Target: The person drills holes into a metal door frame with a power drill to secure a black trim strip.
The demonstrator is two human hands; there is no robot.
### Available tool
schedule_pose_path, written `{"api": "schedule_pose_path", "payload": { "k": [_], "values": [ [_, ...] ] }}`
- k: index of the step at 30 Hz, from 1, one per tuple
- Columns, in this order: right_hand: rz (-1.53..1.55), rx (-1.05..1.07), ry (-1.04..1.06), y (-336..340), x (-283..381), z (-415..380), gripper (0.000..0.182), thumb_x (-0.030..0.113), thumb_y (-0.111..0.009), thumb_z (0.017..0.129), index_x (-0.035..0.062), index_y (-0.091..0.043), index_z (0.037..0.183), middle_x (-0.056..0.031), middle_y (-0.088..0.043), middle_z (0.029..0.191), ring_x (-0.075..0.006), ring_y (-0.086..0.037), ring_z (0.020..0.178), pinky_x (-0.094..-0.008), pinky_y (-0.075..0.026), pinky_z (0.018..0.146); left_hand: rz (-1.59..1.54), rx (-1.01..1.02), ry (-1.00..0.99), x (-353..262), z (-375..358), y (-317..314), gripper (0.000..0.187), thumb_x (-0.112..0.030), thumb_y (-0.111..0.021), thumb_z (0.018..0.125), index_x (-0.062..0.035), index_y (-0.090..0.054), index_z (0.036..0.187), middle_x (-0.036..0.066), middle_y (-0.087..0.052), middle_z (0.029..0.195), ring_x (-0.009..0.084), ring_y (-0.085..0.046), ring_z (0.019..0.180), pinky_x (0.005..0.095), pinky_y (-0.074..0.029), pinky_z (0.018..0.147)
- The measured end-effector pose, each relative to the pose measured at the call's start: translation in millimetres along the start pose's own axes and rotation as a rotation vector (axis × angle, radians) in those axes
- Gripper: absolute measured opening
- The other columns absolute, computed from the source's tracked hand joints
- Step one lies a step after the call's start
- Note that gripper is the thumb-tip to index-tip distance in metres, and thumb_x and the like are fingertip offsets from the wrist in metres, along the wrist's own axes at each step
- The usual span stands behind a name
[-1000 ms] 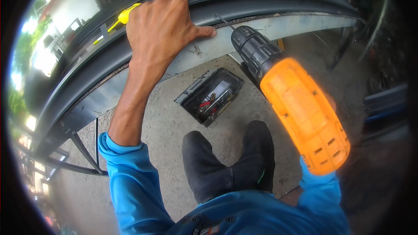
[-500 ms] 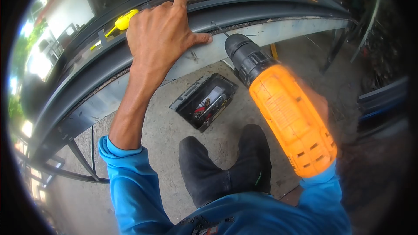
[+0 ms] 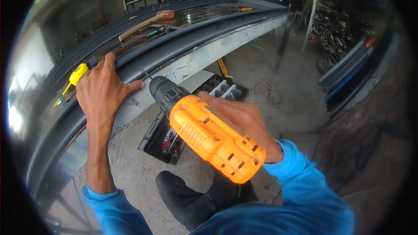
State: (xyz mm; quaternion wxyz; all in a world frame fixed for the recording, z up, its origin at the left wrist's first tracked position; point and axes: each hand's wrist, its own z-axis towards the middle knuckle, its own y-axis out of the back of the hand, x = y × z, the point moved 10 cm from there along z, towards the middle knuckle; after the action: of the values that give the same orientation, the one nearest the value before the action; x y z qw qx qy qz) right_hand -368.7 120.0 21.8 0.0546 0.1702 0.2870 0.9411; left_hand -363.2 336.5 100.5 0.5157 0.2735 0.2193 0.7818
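Note:
My right hand (image 3: pixel 241 117) is wrapped round an orange and black power drill (image 3: pixel 213 137). The drill's thin bit points up and left, with its tip at the dark metal frame (image 3: pixel 178 50). My left hand (image 3: pixel 102 87) rests on that frame to the left of the bit, its thumb stretched toward the chuck and its other fingers over the frame's edge. Just beyond my left hand lies a yellow tool (image 3: pixel 78 74). A pale metal beam (image 3: pixel 187 64) runs under the dark frame.
A wooden-handled mallet (image 3: pixel 141 26) and a yellow-orange tool (image 3: pixel 246 9) lie on the bench. Below stand a black toolbox (image 3: pixel 150 143) and a divided tray (image 3: pixel 226 89). Dark metal bars (image 3: pixel 344 69) are stacked at the right.
The view has turned to the right, so both hands, the drill and the bench appear further left. More of the right hand shows on the drill. The left hand remains on the frame.

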Motion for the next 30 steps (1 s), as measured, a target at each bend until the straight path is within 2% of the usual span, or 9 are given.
{"api": "schedule_pose_path", "payload": {
  "k": [5, 9, 19, 24, 26, 29, 30],
  "values": [
    [0.004, 0.003, -0.021, -1.7, -0.1, -1.3, 0.073, 0.026, -0.077, 0.077, -0.0022, -0.048, 0.138, -0.0178, -0.068, 0.112, -0.0330, -0.071, 0.086, -0.0372, -0.056, 0.068, -0.012, 0.055, 0.053, 2.4, 1.1, -2.3, 0.073, -0.050, -0.090, 0.053, -0.0056, -0.062, 0.103, 0.010, -0.071, 0.081, 0.0259, -0.070, 0.078, 0.0377, -0.053, 0.069],
    [-0.002, 0.008, -0.014, -3.5, -1.4, -0.3, 0.075, 0.028, -0.077, 0.076, -0.0016, -0.048, 0.139, -0.0174, -0.067, 0.109, -0.0338, -0.070, 0.086, -0.0378, -0.055, 0.066, -0.015, 0.020, 0.030, 1.3, -0.1, -0.3, 0.072, -0.050, -0.090, 0.053, -0.0054, -0.062, 0.102, 0.010, -0.070, 0.081, 0.0263, -0.070, 0.078, 0.0383, -0.053, 0.069],
    [-0.023, -0.002, -0.018, -1.7, 3.1, -0.6, 0.075, 0.026, -0.078, 0.075, -0.0024, -0.048, 0.138, -0.0180, -0.068, 0.109, -0.0334, -0.070, 0.087, -0.0384, -0.055, 0.067, -0.006, 0.039, 0.044, 1.3, 1.0, -1.3, 0.069, -0.051, -0.089, 0.054, -0.0061, -0.061, 0.098, 0.010, -0.070, 0.080, 0.0262, -0.070, 0.076, 0.0389, -0.053, 0.068],
    [0.003, -0.001, 0.008, -1.5, 1.7, 0.0, 0.071, 0.023, -0.078, 0.075, -0.0043, -0.051, 0.135, -0.0217, -0.067, 0.114, -0.0349, -0.070, 0.093, -0.0379, -0.056, 0.074, -0.007, 0.008, 0.018, 2.0, 0.5, -4.2, 0.068, -0.051, -0.089, 0.054, -0.0064, -0.060, 0.097, 0.009, -0.070, 0.079, 0.0254, -0.069, 0.074, 0.0381, -0.052, 0.066],
    [0.027, 0.002, -0.003, -3.0, -0.1, 0.4, 0.070, 0.021, -0.079, 0.075, -0.0047, -0.052, 0.134, -0.0220, -0.067, 0.115, -0.0351, -0.070, 0.095, -0.0377, -0.056, 0.076, -0.028, -0.039, -0.005, 3.7, 0.8, -5.0, 0.081, -0.064, -0.086, 0.049, -0.0066, -0.061, 0.099, 0.011, -0.067, 0.072, 0.0258, -0.068, 0.067, 0.0390, -0.050, 0.061],
    [0.064, -0.028, -0.017, -7.4, -4.4, -0.8, 0.066, 0.012, -0.080, 0.073, -0.0063, -0.055, 0.131, -0.0219, -0.068, 0.114, -0.0337, -0.070, 0.099, -0.0349, -0.056, 0.082, 0.011, -0.073, -0.038, 1.8, 0.3, -3.6, 0.079, -0.064, -0.087, 0.049, -0.0075, -0.061, 0.098, 0.009, -0.066, 0.070, 0.0254, -0.067, 0.065, 0.0378, -0.050, 0.060],
    [0.166, -0.025, -0.110, -9.4, -14.3, -3.9, 0.066, 0.011, -0.081, 0.072, -0.0062, -0.056, 0.131, -0.0219, -0.068, 0.114, -0.0330, -0.071, 0.100, -0.0344, -0.056, 0.082, 0.039, -0.053, -0.019, 4.2, 0.2, -5.8, 0.079, -0.064, -0.087, 0.049, -0.0075, -0.061, 0.098, 0.009, -0.066, 0.070, 0.0254, -0.067, 0.065, 0.0378, -0.050, 0.060]
  ]
}}
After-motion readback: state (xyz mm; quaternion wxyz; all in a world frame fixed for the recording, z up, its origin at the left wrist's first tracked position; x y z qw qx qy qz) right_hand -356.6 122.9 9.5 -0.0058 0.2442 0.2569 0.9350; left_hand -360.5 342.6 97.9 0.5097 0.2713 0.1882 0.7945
